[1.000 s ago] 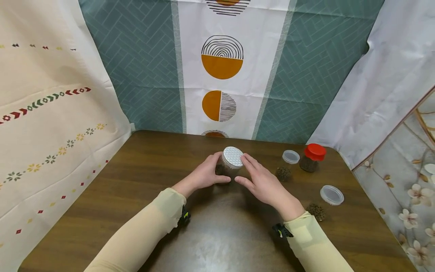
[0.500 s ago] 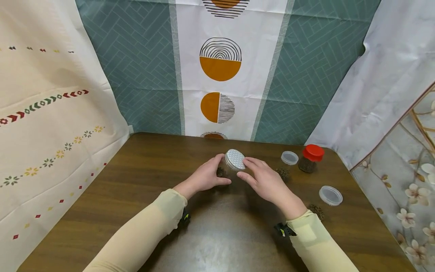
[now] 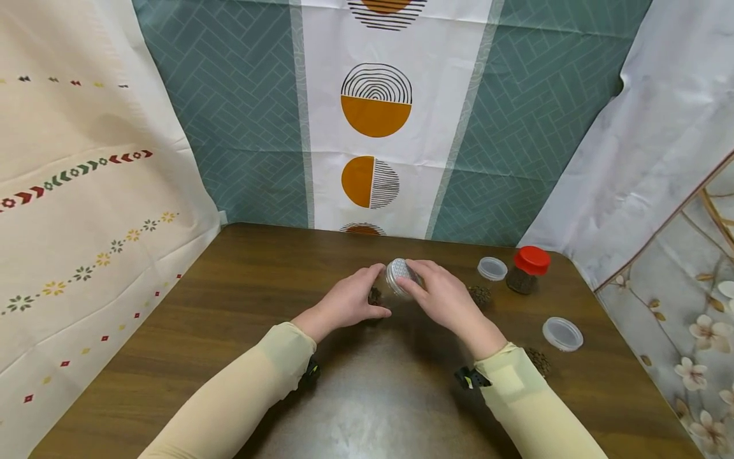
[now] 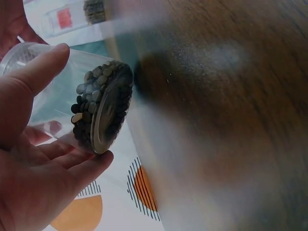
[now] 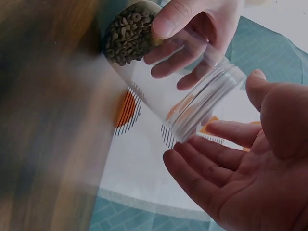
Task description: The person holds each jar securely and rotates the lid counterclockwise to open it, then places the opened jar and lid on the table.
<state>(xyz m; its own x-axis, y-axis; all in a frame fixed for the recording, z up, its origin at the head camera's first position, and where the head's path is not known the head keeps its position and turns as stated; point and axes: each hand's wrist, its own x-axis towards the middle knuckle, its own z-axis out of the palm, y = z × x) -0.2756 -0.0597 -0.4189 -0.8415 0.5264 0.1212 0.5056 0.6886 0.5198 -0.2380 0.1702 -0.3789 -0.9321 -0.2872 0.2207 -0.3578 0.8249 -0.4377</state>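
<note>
My left hand point(image 3: 348, 299) grips a clear jar point(image 4: 53, 98) low on its body, thumb on one side and fingers on the other. Small brown bean-like pellets point(image 5: 127, 38) cover the jar's bottom. The jar tilts, its top leaning toward my right hand point(image 3: 440, 298). On its mouth sits a clear ribbed lid point(image 3: 393, 275) with a whitish patterned top. My right thumb and fingers hold the lid from opposite sides of its rim, as the right wrist view shows. The right palm hides part of the lid in the head view.
To the right stand a jar with a red lid point(image 3: 532, 261), a small clear-lidded jar point(image 3: 492, 268) and another clear-lidded jar point(image 3: 563, 334), with brown contents. The brown wooden table point(image 3: 275, 268) ends at a hanging patterned curtain point(image 3: 252, 159).
The jar has tipped from upright to leaning right, its lid turned toward my right hand. My right thumb and fingers have moved onto the lid; the left hand keeps its grip.
</note>
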